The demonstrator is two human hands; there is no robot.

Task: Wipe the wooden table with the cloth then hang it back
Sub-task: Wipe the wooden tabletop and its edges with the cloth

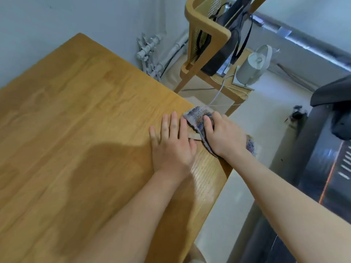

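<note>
The wooden table [76, 114] fills the left and middle of the view, its right edge running diagonally. A grey-blue patterned cloth [196, 115] lies at that right edge, partly hanging over it. My right hand [222, 135] presses down on the cloth, fingers curled into its folds. My left hand [173, 143] rests flat on the tabletop just left of the cloth, fingers spread, fingertips touching the cloth's near edge. Part of the cloth is hidden under my right hand and wrist.
A wooden chair [207, 35] with dark bags hung on it stands beyond the table's far right corner. A small white fan [254, 65] sits on a low wooden surface beside it. A dark treadmill [322, 168] lies on the floor at right. Pipes [150, 52] run along the wall.
</note>
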